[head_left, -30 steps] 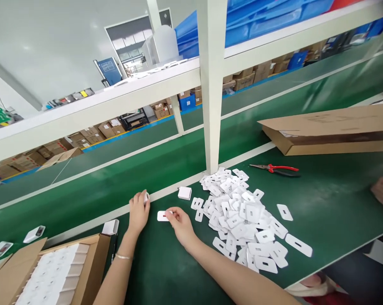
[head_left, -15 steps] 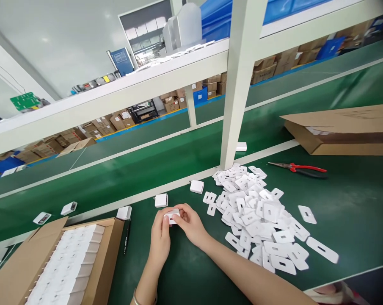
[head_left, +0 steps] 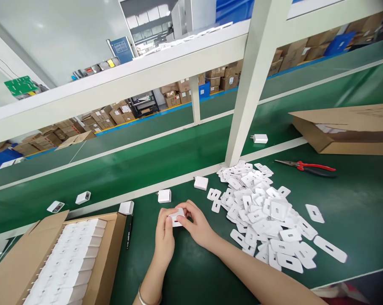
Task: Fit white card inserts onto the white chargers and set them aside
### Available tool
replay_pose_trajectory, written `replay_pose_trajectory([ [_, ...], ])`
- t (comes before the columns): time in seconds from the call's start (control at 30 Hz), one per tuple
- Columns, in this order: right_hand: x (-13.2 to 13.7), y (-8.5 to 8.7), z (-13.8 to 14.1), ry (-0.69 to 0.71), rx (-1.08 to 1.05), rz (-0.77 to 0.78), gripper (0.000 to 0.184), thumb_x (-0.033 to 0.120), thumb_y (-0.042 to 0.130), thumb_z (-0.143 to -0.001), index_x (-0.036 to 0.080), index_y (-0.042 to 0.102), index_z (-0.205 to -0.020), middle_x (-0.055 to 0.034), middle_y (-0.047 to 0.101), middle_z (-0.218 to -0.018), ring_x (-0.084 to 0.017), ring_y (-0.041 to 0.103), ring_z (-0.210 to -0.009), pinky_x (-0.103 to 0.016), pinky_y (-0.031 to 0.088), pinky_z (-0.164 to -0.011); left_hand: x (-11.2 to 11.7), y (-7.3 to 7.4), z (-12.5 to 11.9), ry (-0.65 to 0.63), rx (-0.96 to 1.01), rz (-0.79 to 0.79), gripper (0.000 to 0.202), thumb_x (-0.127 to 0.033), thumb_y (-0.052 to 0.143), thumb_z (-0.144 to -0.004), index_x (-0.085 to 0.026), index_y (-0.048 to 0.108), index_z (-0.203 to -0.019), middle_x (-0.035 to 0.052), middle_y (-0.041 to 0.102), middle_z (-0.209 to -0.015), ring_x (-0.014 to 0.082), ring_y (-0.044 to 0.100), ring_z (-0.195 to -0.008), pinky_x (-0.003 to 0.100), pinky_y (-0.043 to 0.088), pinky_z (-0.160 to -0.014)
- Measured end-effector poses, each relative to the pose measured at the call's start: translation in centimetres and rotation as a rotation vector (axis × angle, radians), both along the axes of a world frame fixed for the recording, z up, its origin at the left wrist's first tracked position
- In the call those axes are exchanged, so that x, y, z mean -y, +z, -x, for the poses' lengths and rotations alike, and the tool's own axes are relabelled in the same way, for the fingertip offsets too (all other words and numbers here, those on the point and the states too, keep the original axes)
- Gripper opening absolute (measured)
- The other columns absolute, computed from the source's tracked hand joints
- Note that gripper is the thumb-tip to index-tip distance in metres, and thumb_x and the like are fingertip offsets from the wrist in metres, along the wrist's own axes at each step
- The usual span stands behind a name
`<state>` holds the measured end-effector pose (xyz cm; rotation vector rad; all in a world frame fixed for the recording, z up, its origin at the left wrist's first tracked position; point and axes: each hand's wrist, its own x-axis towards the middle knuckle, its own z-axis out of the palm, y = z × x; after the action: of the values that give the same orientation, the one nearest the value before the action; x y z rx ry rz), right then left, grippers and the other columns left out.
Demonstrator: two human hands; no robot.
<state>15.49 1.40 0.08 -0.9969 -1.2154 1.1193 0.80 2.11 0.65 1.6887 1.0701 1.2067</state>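
Note:
Between both hands, low in the middle of the view, is a small white charger [head_left: 177, 217] with a dark slot in the face turned to me. My left hand [head_left: 164, 233] grips its left side, thumb along the front. From the right, my right hand [head_left: 196, 224] pinches it, thumb pressed on the face near the slot. Fingers hide its back and edges. Two white chargers, a nearer one [head_left: 164, 195] and a farther one [head_left: 201, 183], lie just beyond the hands. To the right spreads a heap of flat white slotted plates [head_left: 257, 207].
An open carton [head_left: 115, 241] with rows of white chargers stands left, a black pen [head_left: 129, 232] beside it. Red-handled pliers [head_left: 305, 166] and a cardboard box [head_left: 353, 148] lie right. A shelf post [head_left: 246, 84] rises behind the heap; more chargers sit on the green belt [head_left: 153, 156].
The chargers on the green belt have shifted right. My view has moved slightly. Both hands keep hold of the charger, its face now tilted a little more toward me.

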Motion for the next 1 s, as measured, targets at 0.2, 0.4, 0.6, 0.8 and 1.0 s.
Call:
replay_pose_trajectory([
  [0.2,0.25,-0.12,0.72,0.06,-0.062,0.046,0.029,0.053,0.061,-0.096,0.026,0.067,-0.104,-0.0013,0.052,-0.095,-0.018,0.054,-0.083,-0.034,0.046,-0.078,-0.14,-0.05,0.27,0.065,-0.068,-0.129,0.036,-0.045,0.043,-0.107,-0.023,0.071,-0.101,0.0043,0.06,-0.091,0.0195,0.059,-0.082,0.031,0.047,-0.074],
  [0.4,0.18,-0.03,0.54,0.054,-0.062,0.043,0.028,0.052,0.069,-0.091,0.025,0.067,-0.099,0.0001,0.052,-0.09,-0.017,0.052,-0.079,-0.034,0.045,-0.075,0.15,-0.07,-0.04,0.089,-0.062,-0.142,0.041,-0.05,0.043,-0.106,-0.022,0.071,-0.097,0.005,0.061,-0.089,0.0208,0.059,-0.082,0.033,0.048,-0.073],
  [0.6,0.2,0.04,0.38,0.012,-0.033,0.032,0.023,0.046,0.072,-0.088,0.024,0.067,-0.094,0.0012,0.05,-0.086,-0.017,0.05,-0.076,-0.033,0.044,-0.072,0.42,-0.07,-0.24,0.054,0.002,-0.014,0.049,-0.053,0.032,-0.108,-0.022,0.07,-0.102,0.0051,0.061,-0.093,0.0211,0.061,-0.084,0.034,0.05,-0.077],
  [0.8,0.69,0.18,0.47,0.042,0.029,0.029,0.015,0.036,0.068,-0.092,0.025,0.065,-0.102,-0.0005,0.052,-0.094,-0.018,0.053,-0.082,-0.034,0.046,-0.077,0.12,-0.37,-0.24,0.089,-0.002,-0.065,0.044,-0.055,0.043,-0.104,-0.021,0.071,-0.096,0.0048,0.06,-0.088,0.0201,0.06,-0.079,0.032,0.05,-0.071],
  [1.0,0.74,0.44,0.61,0.067,0.035,0.048,0.021,0.031,0.076,-0.085,0.025,0.066,-0.102,-0.0001,0.053,-0.095,-0.017,0.055,-0.083,-0.035,0.047,-0.077,-0.11,-0.41,-0.23,0.09,0.106,-0.055,0.043,-0.052,0.044,-0.105,-0.021,0.072,-0.093,0.0035,0.058,-0.084,0.0183,0.058,-0.075,0.03,0.048,-0.067],
])
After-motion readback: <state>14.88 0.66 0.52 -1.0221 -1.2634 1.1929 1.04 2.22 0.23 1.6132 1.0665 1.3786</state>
